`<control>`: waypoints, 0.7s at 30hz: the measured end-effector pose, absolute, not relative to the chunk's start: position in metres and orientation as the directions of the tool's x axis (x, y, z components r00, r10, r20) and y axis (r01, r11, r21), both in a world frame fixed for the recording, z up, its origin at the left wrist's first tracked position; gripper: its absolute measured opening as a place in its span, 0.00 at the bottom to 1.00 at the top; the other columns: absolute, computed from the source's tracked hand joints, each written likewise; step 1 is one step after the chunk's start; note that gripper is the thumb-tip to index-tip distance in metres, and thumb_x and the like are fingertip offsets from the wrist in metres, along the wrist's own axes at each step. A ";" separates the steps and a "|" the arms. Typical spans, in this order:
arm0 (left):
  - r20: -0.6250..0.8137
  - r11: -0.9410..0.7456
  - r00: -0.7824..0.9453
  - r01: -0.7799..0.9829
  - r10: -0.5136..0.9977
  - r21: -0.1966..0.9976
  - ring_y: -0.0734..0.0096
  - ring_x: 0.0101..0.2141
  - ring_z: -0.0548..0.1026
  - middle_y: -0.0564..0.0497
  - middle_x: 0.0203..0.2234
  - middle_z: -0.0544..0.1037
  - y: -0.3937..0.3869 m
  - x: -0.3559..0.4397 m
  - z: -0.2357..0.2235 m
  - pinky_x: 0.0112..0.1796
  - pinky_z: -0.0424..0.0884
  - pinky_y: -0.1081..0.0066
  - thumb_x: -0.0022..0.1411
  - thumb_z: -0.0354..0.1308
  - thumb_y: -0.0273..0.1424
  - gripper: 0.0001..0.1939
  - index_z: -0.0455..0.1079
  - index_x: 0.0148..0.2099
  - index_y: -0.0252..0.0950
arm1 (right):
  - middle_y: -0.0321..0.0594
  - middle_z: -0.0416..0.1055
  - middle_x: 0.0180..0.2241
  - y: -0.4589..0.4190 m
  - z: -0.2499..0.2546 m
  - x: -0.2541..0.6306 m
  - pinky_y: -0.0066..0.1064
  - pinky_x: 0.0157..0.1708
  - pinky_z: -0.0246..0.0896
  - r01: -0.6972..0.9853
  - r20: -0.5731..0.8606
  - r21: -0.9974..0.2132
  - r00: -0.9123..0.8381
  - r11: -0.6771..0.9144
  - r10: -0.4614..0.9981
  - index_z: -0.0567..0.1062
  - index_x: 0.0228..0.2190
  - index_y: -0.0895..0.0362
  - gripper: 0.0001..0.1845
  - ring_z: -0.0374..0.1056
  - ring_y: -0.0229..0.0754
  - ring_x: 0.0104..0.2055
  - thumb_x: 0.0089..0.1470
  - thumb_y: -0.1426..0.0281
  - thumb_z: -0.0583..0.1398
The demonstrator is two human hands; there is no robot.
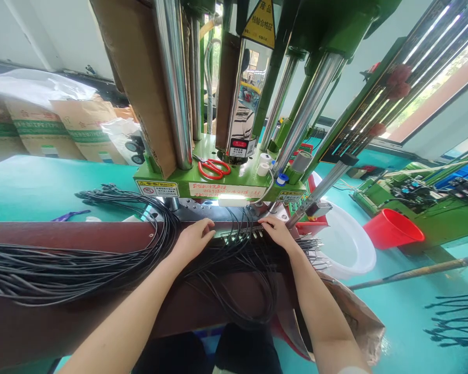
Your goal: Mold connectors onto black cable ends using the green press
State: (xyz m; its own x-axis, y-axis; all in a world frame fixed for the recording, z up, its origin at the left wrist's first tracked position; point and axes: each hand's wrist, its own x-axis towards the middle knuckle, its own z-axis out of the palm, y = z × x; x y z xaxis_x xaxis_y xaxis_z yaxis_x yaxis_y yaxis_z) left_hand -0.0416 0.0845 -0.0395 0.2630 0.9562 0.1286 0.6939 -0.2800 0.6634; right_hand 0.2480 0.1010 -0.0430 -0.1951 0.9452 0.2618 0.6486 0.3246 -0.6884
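In the head view my left hand [197, 238] has its fingers curled at the left end of a narrow metal mould plate [239, 234] at the front of a green press [159, 176]. My right hand [276, 229] bends its fingers over the plate's right end. Several thin black cables [234, 254] cross the plate between my hands, with small bright connector ends along it. Their loops hang over the brown bench [187, 306] toward my lap. My fingertips are partly hidden, so their exact contact is hard to see.
A thick bundle of black cables [62, 270] lies at left on the bench. Red-handled scissors [214, 167] rest on the press, near white spools [263, 165]. Steel columns [175, 88] rise above. A white tub [347, 239] and red bucket [393, 228] stand right.
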 end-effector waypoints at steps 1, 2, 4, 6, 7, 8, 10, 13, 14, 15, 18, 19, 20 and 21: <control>0.129 -0.275 0.256 0.688 0.958 0.671 0.71 0.27 0.67 0.55 0.25 0.70 0.085 -0.042 -0.040 0.31 0.60 0.71 0.55 0.49 0.34 0.08 0.63 0.38 0.40 | 0.38 0.70 0.31 0.101 -0.043 0.248 0.33 0.41 0.59 0.650 0.259 -0.688 -0.194 0.322 0.946 0.75 0.31 0.56 0.11 0.66 0.39 0.36 0.49 0.75 0.53; 0.136 -0.271 0.245 0.682 0.960 0.680 0.72 0.26 0.67 0.56 0.24 0.70 0.085 -0.042 -0.040 0.30 0.60 0.72 0.55 0.49 0.33 0.07 0.63 0.38 0.40 | 0.38 0.70 0.32 0.101 -0.043 0.248 0.33 0.41 0.59 0.652 0.256 -0.688 -0.193 0.319 0.947 0.75 0.32 0.56 0.11 0.66 0.39 0.37 0.49 0.75 0.53; 0.163 -0.260 0.205 0.672 0.965 0.694 0.73 0.25 0.65 0.56 0.23 0.68 0.085 -0.043 -0.039 0.29 0.59 0.73 0.54 0.49 0.32 0.03 0.61 0.33 0.39 | 0.39 0.70 0.32 0.101 -0.044 0.249 0.34 0.41 0.58 0.655 0.254 -0.687 -0.190 0.315 0.948 0.75 0.32 0.57 0.11 0.66 0.39 0.37 0.49 0.75 0.53; 0.187 -0.245 0.159 0.668 0.969 0.703 0.74 0.24 0.63 0.57 0.21 0.66 0.085 -0.043 -0.039 0.28 0.58 0.73 0.53 0.49 0.31 0.04 0.58 0.28 0.38 | 0.39 0.70 0.32 0.102 -0.046 0.249 0.34 0.41 0.59 0.653 0.256 -0.687 -0.193 0.318 0.947 0.75 0.32 0.57 0.11 0.66 0.39 0.37 0.49 0.75 0.53; 0.191 -0.239 0.147 0.668 0.971 0.704 0.75 0.23 0.62 0.57 0.20 0.65 0.085 -0.044 -0.039 0.28 0.57 0.73 0.53 0.49 0.31 0.05 0.57 0.26 0.38 | 0.39 0.70 0.32 0.103 -0.047 0.250 0.34 0.41 0.59 0.651 0.259 -0.687 -0.194 0.322 0.946 0.75 0.32 0.57 0.11 0.66 0.39 0.37 0.49 0.75 0.53; 0.191 -0.236 0.141 0.669 0.971 0.704 0.75 0.23 0.61 0.57 0.20 0.64 0.086 -0.044 -0.039 0.27 0.57 0.74 0.53 0.49 0.31 0.06 0.56 0.26 0.38 | 0.39 0.70 0.32 0.103 -0.047 0.250 0.34 0.41 0.59 0.649 0.264 -0.688 -0.195 0.326 0.945 0.75 0.32 0.56 0.11 0.66 0.39 0.37 0.49 0.75 0.53; 0.188 -0.238 0.147 0.671 0.971 0.702 0.75 0.23 0.61 0.57 0.20 0.64 0.086 -0.044 -0.039 0.27 0.57 0.73 0.53 0.49 0.31 0.06 0.55 0.26 0.38 | 0.38 0.70 0.32 0.103 -0.049 0.250 0.34 0.41 0.59 0.642 0.273 -0.690 -0.197 0.334 0.942 0.75 0.31 0.56 0.11 0.66 0.39 0.37 0.49 0.75 0.53; 0.184 -0.244 0.161 0.675 0.970 0.696 0.74 0.24 0.62 0.57 0.20 0.64 0.085 -0.044 -0.038 0.28 0.57 0.73 0.53 0.48 0.31 0.05 0.55 0.26 0.38 | 0.38 0.70 0.32 0.103 -0.049 0.250 0.34 0.41 0.59 0.633 0.285 -0.692 -0.203 0.348 0.937 0.75 0.31 0.56 0.11 0.66 0.39 0.37 0.49 0.75 0.53; 0.181 -0.244 0.164 0.677 0.970 0.694 0.74 0.24 0.62 0.57 0.21 0.64 0.085 -0.044 -0.038 0.29 0.57 0.72 0.53 0.48 0.31 0.05 0.55 0.27 0.38 | 0.39 0.70 0.32 0.102 -0.048 0.250 0.34 0.42 0.59 0.631 0.286 -0.692 -0.205 0.350 0.936 0.75 0.31 0.56 0.11 0.66 0.39 0.37 0.49 0.75 0.53; 0.176 -0.243 0.168 0.679 0.970 0.692 0.74 0.24 0.62 0.57 0.21 0.65 0.085 -0.044 -0.038 0.29 0.57 0.72 0.54 0.48 0.31 0.05 0.55 0.27 0.38 | 0.39 0.70 0.32 0.102 -0.048 0.249 0.34 0.42 0.59 0.630 0.288 -0.692 -0.207 0.352 0.935 0.75 0.31 0.56 0.11 0.66 0.39 0.37 0.49 0.75 0.53; 0.164 -0.250 0.189 0.686 0.968 0.684 0.74 0.24 0.62 0.57 0.21 0.65 0.085 -0.044 -0.038 0.28 0.57 0.72 0.53 0.47 0.31 0.05 0.55 0.27 0.39 | 0.38 0.70 0.32 0.102 -0.047 0.249 0.34 0.42 0.59 0.631 0.292 -0.689 -0.209 0.357 0.933 0.75 0.31 0.55 0.11 0.66 0.39 0.37 0.49 0.76 0.53; 0.160 -0.255 0.200 0.690 0.967 0.678 0.74 0.24 0.62 0.57 0.21 0.65 0.085 -0.044 -0.039 0.28 0.57 0.72 0.53 0.48 0.31 0.05 0.55 0.27 0.38 | 0.38 0.70 0.32 0.102 -0.047 0.249 0.33 0.42 0.59 0.631 0.294 -0.688 -0.210 0.359 0.933 0.75 0.31 0.55 0.11 0.66 0.39 0.37 0.49 0.76 0.53; 0.158 -0.262 0.211 0.695 0.965 0.670 0.74 0.23 0.62 0.57 0.20 0.65 0.085 -0.044 -0.039 0.28 0.57 0.72 0.53 0.48 0.31 0.05 0.55 0.26 0.38 | 0.38 0.70 0.32 0.102 -0.047 0.249 0.33 0.42 0.59 0.630 0.295 -0.688 -0.209 0.359 0.932 0.75 0.31 0.55 0.11 0.66 0.39 0.37 0.49 0.76 0.53; 0.158 -0.268 0.219 0.700 0.963 0.662 0.74 0.23 0.62 0.57 0.20 0.64 0.085 -0.044 -0.040 0.27 0.56 0.72 0.53 0.48 0.31 0.05 0.55 0.26 0.38 | 0.38 0.70 0.32 0.103 -0.047 0.249 0.33 0.42 0.59 0.630 0.296 -0.689 -0.208 0.359 0.932 0.75 0.31 0.55 0.11 0.66 0.39 0.37 0.49 0.76 0.53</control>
State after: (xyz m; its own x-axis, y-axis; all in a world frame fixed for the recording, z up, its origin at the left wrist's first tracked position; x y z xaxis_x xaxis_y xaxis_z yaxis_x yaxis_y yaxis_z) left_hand -0.0441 0.0851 -0.0395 0.2189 0.9629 0.1577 0.7000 -0.2675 0.6622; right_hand 0.2491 0.1026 -0.0468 -0.2076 0.9324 0.2960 0.6299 0.3589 -0.6888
